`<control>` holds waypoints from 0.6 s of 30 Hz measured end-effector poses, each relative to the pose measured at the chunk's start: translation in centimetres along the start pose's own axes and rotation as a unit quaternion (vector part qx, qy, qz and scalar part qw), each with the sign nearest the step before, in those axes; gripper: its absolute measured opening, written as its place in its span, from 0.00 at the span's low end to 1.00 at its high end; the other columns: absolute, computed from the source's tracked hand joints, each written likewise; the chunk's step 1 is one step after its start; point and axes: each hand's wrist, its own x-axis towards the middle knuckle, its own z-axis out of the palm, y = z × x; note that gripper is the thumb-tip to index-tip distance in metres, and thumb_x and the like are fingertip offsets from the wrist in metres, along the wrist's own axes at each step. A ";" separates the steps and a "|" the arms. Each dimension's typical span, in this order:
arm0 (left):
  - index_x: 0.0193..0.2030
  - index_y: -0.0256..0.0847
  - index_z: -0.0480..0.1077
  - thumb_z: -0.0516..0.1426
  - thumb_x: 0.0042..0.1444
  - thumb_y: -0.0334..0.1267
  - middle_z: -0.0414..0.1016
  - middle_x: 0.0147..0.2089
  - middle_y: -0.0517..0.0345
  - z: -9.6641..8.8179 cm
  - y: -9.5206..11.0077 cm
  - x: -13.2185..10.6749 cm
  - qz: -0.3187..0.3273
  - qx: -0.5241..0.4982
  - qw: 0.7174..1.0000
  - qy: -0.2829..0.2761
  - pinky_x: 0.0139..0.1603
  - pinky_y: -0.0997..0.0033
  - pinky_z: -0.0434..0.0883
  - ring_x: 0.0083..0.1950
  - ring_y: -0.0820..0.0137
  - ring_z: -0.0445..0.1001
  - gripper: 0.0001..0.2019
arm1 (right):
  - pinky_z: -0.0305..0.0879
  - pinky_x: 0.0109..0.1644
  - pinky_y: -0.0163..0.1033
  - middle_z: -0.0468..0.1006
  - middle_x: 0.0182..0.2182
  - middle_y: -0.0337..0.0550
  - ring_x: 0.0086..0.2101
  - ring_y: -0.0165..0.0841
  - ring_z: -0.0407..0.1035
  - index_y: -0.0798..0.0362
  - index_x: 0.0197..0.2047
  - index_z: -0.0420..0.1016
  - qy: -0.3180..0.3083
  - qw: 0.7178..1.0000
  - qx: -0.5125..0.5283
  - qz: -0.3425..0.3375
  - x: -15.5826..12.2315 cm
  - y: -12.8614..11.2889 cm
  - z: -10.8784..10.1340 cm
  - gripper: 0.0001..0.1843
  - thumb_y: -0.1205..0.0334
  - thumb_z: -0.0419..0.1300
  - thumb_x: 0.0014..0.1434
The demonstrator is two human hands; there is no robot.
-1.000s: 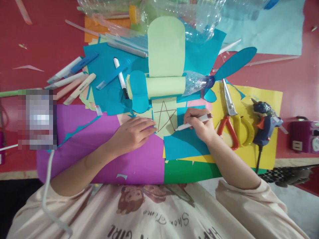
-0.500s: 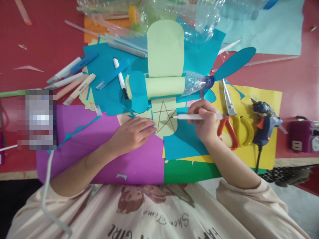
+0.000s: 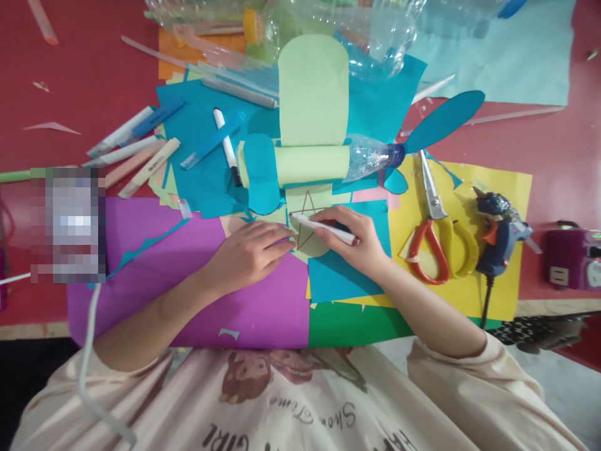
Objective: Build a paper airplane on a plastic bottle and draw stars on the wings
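Observation:
Between the fingers of my right hand (image 3: 354, 241) is a white marker (image 3: 328, 230), its tip on the left arm of a brown star drawn on a pale green paper wing (image 3: 307, 198). My left hand (image 3: 251, 250) lies flat, fingers stretched, with its fingertips at the wing's left edge. The wing joins a plastic bottle (image 3: 366, 156) wrapped in pale green paper, which has a second green wing (image 3: 313, 94) on the far side. A blue paper blade (image 3: 446, 122) sticks out from the bottle's cap, and a blue paper band (image 3: 261, 172) crosses its other end.
Scissors (image 3: 429, 250) with red and yellow handles and a glue gun (image 3: 498, 232) lie on yellow paper at right. Several markers (image 3: 150, 168) lie at left near a blurred-out device (image 3: 77, 225). Clear plastic bottles (image 3: 310, 25) rest at the back.
My right hand has moved left with the marker, whose tip went from the star's right side to its left point. My left hand stays in place.

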 end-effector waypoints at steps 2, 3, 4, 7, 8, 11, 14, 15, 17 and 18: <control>0.47 0.36 0.74 0.50 0.66 0.30 0.77 0.50 0.47 0.0 0.0 0.0 0.004 0.002 1.000 0.006 0.54 0.59 0.73 0.52 0.62 0.74 0.12 | 0.69 0.36 0.34 0.80 0.31 0.43 0.33 0.31 0.74 0.53 0.39 0.73 0.002 1.000 -0.002 0.003 0.0 0.1 0.0 0.05 0.62 0.58 0.61; 0.47 0.36 0.74 0.50 0.66 0.30 0.77 0.50 0.47 0.0 0.0 0.0 0.007 0.004 1.000 0.007 0.54 0.59 0.73 0.52 0.62 0.75 0.12 | 0.69 0.36 0.34 0.79 0.31 0.43 0.33 0.31 0.74 0.53 0.39 0.73 0.003 1.000 -0.003 0.004 0.0 0.1 0.1 0.05 0.62 0.58 0.61; 0.47 0.36 0.74 0.50 0.66 0.30 0.77 0.49 0.47 0.0 -0.1 0.0 0.009 0.007 1.000 0.007 0.54 0.59 0.73 0.52 0.62 0.75 0.12 | 0.69 0.36 0.34 0.80 0.31 0.43 0.33 0.31 0.74 0.53 0.39 0.73 0.002 1.000 -0.003 0.005 0.0 0.1 0.1 0.05 0.62 0.58 0.61; 0.47 0.36 0.74 0.49 0.66 0.30 0.77 0.50 0.48 0.0 -0.1 0.0 0.007 0.011 1.000 0.005 0.54 0.60 0.73 0.52 0.63 0.75 0.12 | 0.70 0.36 0.35 0.80 0.32 0.43 0.34 0.32 0.75 0.52 0.39 0.74 0.002 1.000 -0.003 0.006 0.0 0.2 0.2 0.06 0.61 0.58 0.61; 0.47 0.36 0.74 0.49 0.66 0.30 0.77 0.50 0.48 0.0 -0.1 0.1 0.007 0.012 1.000 0.007 0.54 0.60 0.73 0.52 0.63 0.75 0.12 | 0.70 0.36 0.35 0.80 0.32 0.43 0.34 0.32 0.75 0.52 0.38 0.74 0.002 1.000 -0.004 0.007 0.0 0.2 0.2 0.06 0.61 0.58 0.61; 0.46 0.35 0.74 0.49 0.65 0.29 0.77 0.49 0.48 -0.1 -0.1 0.1 0.013 0.011 1.000 0.018 0.53 0.60 0.74 0.51 0.62 0.75 0.12 | 0.71 0.37 0.36 0.81 0.32 0.44 0.35 0.32 0.75 0.52 0.39 0.75 -0.003 1.000 -0.007 0.010 0.1 0.3 0.2 0.06 0.61 0.58 0.61; 0.46 0.35 0.74 0.49 0.65 0.29 0.77 0.49 0.48 0.0 0.0 0.2 0.013 0.009 1.000 0.020 0.53 0.60 0.73 0.51 0.62 0.75 0.12 | 0.71 0.39 0.36 0.82 0.34 0.44 0.36 0.32 0.76 0.52 0.39 0.75 -0.010 1.000 -0.006 0.006 0.1 0.2 0.1 0.06 0.61 0.58 0.61; 0.46 0.35 0.74 0.49 0.65 0.30 0.77 0.49 0.48 0.0 0.0 0.2 0.013 0.009 1.000 0.019 0.53 0.61 0.73 0.51 0.62 0.75 0.12 | 0.71 0.38 0.36 0.82 0.34 0.44 0.36 0.32 0.76 0.52 0.39 0.75 -0.008 1.000 -0.004 0.005 0.1 0.1 0.1 0.06 0.61 0.58 0.61; 0.46 0.36 0.74 0.50 0.65 0.30 0.77 0.49 0.48 0.0 0.0 0.2 0.009 0.008 1.000 0.015 0.53 0.60 0.73 0.51 0.62 0.75 0.11 | 0.71 0.38 0.35 0.82 0.33 0.44 0.35 0.32 0.76 0.53 0.39 0.75 -0.004 1.000 0.000 0.004 0.2 0.1 0.1 0.06 0.61 0.58 0.61; 0.46 0.36 0.74 0.50 0.65 0.30 0.77 0.50 0.48 0.0 0.0 0.2 0.007 0.007 1.000 0.013 0.53 0.60 0.73 0.52 0.62 0.75 0.11 | 0.71 0.37 0.35 0.82 0.33 0.44 0.35 0.32 0.76 0.53 0.39 0.75 -0.004 1.000 0.000 0.005 0.2 0.1 0.1 0.06 0.61 0.58 0.61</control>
